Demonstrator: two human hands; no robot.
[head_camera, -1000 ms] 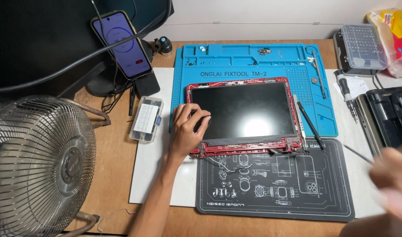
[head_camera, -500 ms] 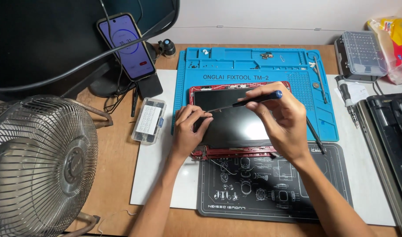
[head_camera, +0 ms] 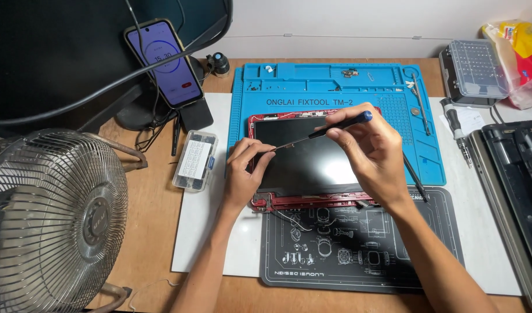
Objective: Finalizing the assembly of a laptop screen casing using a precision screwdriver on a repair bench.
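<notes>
While the left hand [head_camera: 243,174] presses curled fingers on the red-framed tablet [head_camera: 312,162] lying on the blue mat [head_camera: 335,87], the right hand [head_camera: 367,148] pinches a blue-tipped screwdriver [head_camera: 330,128] over its screen.

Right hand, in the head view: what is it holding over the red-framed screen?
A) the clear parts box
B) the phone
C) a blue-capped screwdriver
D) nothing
C: the right hand pinches a thin blue-capped screwdriver, its tip pointing toward the left hand on the screen.
</notes>
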